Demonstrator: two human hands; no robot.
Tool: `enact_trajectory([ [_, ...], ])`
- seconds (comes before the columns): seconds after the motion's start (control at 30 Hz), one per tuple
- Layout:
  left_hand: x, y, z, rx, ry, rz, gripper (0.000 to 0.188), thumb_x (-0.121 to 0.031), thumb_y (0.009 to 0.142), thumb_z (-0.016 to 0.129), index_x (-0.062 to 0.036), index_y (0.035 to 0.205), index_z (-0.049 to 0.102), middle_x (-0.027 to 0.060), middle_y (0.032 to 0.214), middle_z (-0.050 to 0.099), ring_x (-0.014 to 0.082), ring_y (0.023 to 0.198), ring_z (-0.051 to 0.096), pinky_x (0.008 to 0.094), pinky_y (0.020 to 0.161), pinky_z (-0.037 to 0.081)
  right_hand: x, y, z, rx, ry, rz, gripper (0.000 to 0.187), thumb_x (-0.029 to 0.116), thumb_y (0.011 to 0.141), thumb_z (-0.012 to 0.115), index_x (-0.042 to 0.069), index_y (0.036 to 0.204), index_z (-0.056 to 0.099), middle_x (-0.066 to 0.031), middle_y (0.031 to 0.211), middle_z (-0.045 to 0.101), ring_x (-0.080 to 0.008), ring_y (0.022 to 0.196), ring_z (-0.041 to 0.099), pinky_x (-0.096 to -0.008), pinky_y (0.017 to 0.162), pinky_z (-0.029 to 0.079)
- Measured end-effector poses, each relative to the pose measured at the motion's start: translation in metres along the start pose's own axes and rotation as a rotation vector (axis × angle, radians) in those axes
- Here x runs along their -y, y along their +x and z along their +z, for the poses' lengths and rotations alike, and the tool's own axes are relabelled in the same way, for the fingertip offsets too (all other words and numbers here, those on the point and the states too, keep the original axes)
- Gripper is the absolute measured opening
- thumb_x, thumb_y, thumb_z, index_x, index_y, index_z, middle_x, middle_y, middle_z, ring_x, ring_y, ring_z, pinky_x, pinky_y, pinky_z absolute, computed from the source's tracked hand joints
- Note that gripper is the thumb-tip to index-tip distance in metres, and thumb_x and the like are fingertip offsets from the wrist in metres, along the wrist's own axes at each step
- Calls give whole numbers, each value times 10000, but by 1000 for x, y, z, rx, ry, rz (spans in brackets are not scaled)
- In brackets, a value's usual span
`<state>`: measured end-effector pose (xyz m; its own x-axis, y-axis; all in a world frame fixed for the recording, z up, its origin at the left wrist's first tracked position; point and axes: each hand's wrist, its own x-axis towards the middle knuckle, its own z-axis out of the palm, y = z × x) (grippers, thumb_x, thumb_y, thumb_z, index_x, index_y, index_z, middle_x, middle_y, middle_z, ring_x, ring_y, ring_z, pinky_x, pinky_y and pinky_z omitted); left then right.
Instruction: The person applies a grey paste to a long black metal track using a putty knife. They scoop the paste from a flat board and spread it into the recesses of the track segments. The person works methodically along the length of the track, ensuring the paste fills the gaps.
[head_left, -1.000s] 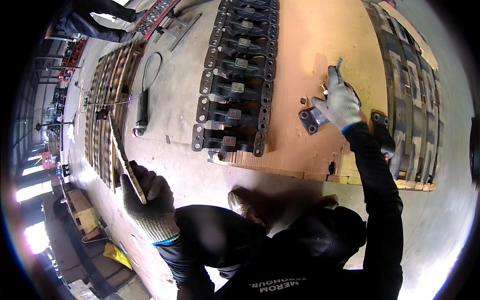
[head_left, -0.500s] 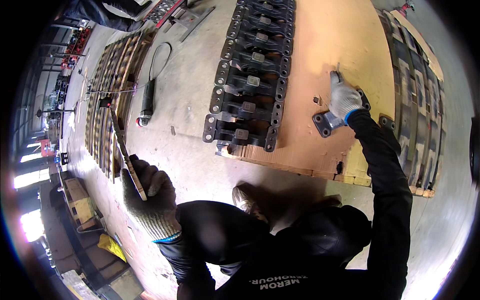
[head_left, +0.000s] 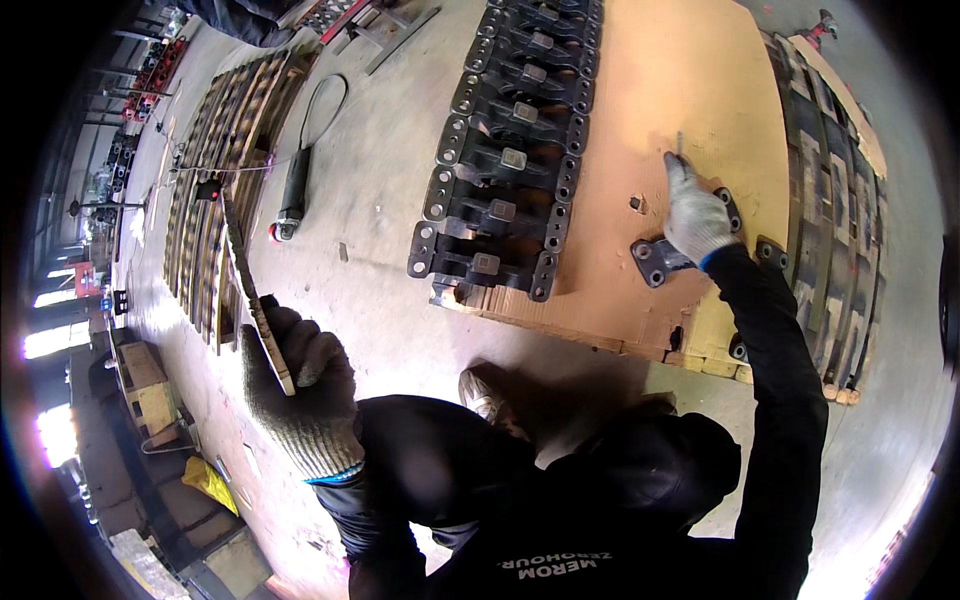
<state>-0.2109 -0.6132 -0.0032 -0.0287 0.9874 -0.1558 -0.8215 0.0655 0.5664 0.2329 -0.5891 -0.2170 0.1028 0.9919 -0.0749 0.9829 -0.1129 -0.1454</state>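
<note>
My left hand (head_left: 300,400), in a grey knitted glove, is closed around a long, narrow hammer-like tool (head_left: 245,275). A small black block with a red spot sits at its far end. To the right, my gloved right hand (head_left: 698,218) is stretched over the cardboard sheet (head_left: 640,110), fingers pressed together. A thin grey rod (head_left: 680,143) shows at its fingertips. Beneath and beside that hand lie dark metal plates with round holes, one lobed end (head_left: 655,262) at its left and another (head_left: 772,252) at its right. My palm and sleeve hide how these plates join.
A row of black metal track links (head_left: 510,160) lies along the left part of the cardboard. On the floor farther left are an angle grinder (head_left: 292,195) with its cord and a wooden pallet (head_left: 225,160). Another slatted stack (head_left: 835,220) stands at the right.
The view has shifted slightly. My right hand sits a little lower and farther right over the cardboard. My left hand keeps its hold on the hammer-like tool.
</note>
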Motion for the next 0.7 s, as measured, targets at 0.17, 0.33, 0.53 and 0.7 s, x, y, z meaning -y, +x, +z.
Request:
enact_trajectory([
  [0.17,1,-6,3,70,51,1,302,-124,1038,504,87,1253,528,45,928,603,85,607,435,249,547,411,-3,14,1,79,-43,-65,722,59,776,604,-71,1445,365,-319,1319,545,-379,916,708,-450,720,584],
  [0.33,-9,-23,17,-79,140,119,292,-170,1044,526,68,1213,543,15,854,542,64,603,415,234,520,366,-5,-13,-10,231,-40,-216,748,43,791,574,-72,1485,317,-322,1334,534,-403,904,699,-450,752,584],
  [0.53,3,-31,34,-182,234,191,221,-151,1040,532,40,1152,540,-5,794,473,63,590,383,225,501,348,-12,-75,-7,305,-130,-238,686,59,885,486,-5,1537,281,-288,1436,483,-379,871,704,-441,725,593],
  [0.7,3,-32,50,-234,274,212,259,-215,1049,522,22,1129,587,-3,768,476,80,590,379,233,511,327,-12,-63,-22,300,165,-209,761,122,851,606,18,1535,290,-264,1439,499,-382,914,695,-450,760,588],
])
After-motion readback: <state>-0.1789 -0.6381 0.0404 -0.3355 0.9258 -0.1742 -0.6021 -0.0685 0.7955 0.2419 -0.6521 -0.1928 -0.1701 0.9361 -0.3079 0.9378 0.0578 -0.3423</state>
